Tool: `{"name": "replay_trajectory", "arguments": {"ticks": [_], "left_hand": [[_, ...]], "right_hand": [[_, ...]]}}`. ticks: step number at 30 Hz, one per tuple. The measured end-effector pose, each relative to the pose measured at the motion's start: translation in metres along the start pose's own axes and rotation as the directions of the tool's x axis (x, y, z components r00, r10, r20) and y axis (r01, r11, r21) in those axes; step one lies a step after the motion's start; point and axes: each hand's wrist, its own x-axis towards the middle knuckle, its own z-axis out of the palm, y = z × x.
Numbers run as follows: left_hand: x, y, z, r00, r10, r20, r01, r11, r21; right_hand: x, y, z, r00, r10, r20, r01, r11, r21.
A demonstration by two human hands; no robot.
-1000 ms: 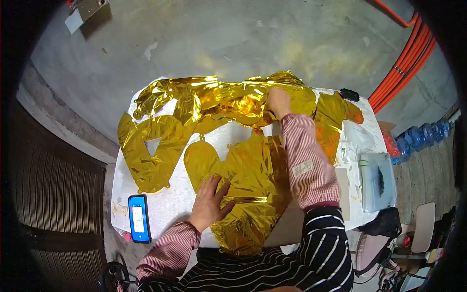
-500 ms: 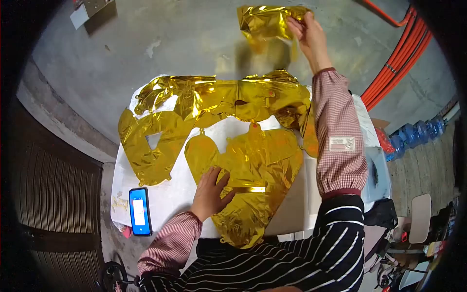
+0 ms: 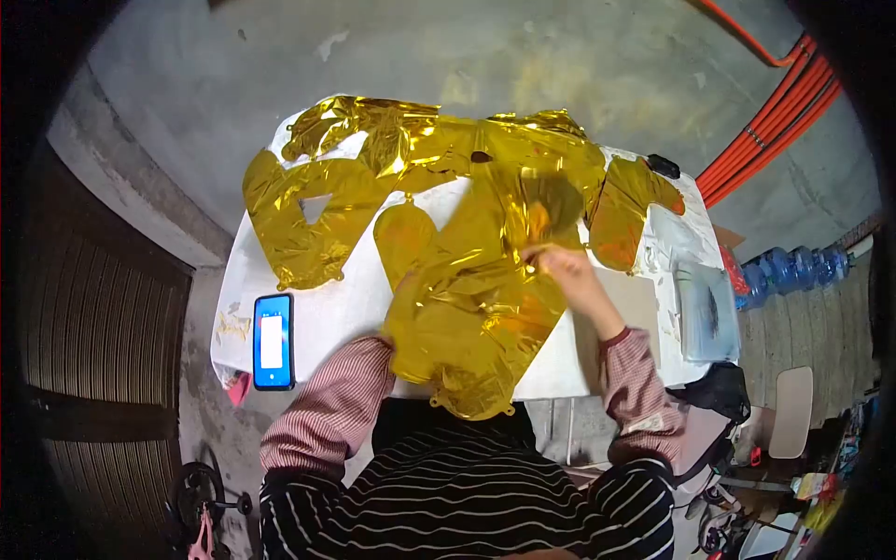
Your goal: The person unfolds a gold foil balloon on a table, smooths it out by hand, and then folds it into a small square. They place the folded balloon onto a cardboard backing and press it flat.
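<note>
Room lies between the phone (image 3: 273, 343) and front gold foil (image 3: 443, 327), left sleeve (image 3: 327, 406) obstructing nearside.

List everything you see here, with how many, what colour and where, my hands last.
Foil: several overlapping, exact count unclear, gold, across table
Table: one, white, centre
Phone: one, black, lit screen, table's left
Card: one, beige, right of near foil
Clear bags: stack, table's right
Small object: one, black, far right corner
Black bag: one, near right corner
Pipes: bundle, orange-red, upper right
Bottles: several, blue, right
Shutter: brown, left
Clutter: mixed, lower right
Sleeves: two, red-and-white
Right hand: one, at near foil
Left hand: hidden by foil
</note>
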Motion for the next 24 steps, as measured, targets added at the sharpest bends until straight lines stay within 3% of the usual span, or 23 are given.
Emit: {"name": "replay_trajectory", "arguments": {"ticks": [3, 6, 7, 8, 9, 12, 14, 16, 18, 21, 23, 24], "left_hand": [[0.009, -0.020, 0.015, 0.989, -0.099, -0.113, 0.054, 0.937, -0.345], [0.011, -0.030, 0.016, 0.974, -0.173, -0.149, 0.080, 0.868, -0.490], [0.009, 0.002, -0.012, 0.993, -0.058, -0.108, 0.039, 0.986, -0.165], [0.008, 0.031, -0.036, 0.999, 0.037, -0.029, -0.031, 0.984, 0.176], [0.003, 0.055, -0.046, 0.994, 0.104, 0.027, -0.105, 0.898, 0.428], [0.002, 0.079, -0.053, 0.997, 0.072, -0.023, -0.059, 0.929, 0.367], [0.003, 0.079, -0.054, 0.998, 0.057, -0.006, -0.051, 0.933, 0.356], [0.005, 0.078, -0.054, 0.999, 0.044, 0.012, -0.045, 0.938, 0.344], [0.004, 0.076, -0.054, 0.998, 0.055, 0.022, -0.059, 0.931, 0.360], [0.004, 0.075, -0.053, 0.998, 0.055, 0.025, -0.060, 0.926, 0.372], [0.005, 0.078, -0.052, 0.999, 0.037, 0.013, -0.039, 0.931, 0.362], [0.005, 0.080, -0.052, 1.000, 0.019, 0.001, -0.019, 0.937, 0.350]], "right_hand": [[-0.026, 0.015, 0.016, 1.000, 0.018, 0.010, -0.018, 0.998, -0.054], [-0.038, 0.022, 0.010, 0.987, 0.105, 0.122, -0.098, 0.993, -0.067], [-0.039, 0.022, 0.007, 0.985, 0.140, 0.101, -0.148, 0.987, 0.068], [-0.040, 0.022, 0.004, 0.980, 0.178, 0.085, -0.192, 0.961, 0.201], [-0.040, 0.025, 0.000, 0.980, 0.178, 0.090, -0.193, 0.961, 0.200], [-0.032, 0.031, -0.008, 0.983, 0.178, 0.046, -0.182, 0.904, 0.388], [-0.026, 0.030, -0.006, 0.978, 0.204, 0.037, -0.206, 0.932, 0.298], [-0.021, 0.025, 0.001, 0.978, 0.206, -0.012, -0.207, 0.978, -0.039], [-0.019, 0.020, 0.009, 0.982, 0.189, -0.010, -0.189, 0.982, -0.013], [-0.011, 0.016, 0.009, 0.973, 0.231, 0.020, -0.227, 0.967, -0.114], [-0.003, 0.017, 0.002, 0.965, 0.251, 0.074, -0.217, 0.926, -0.310], [-0.001, 0.015, 0.003, 0.965, 0.251, 0.075, -0.217, 0.926, -0.309]]}}
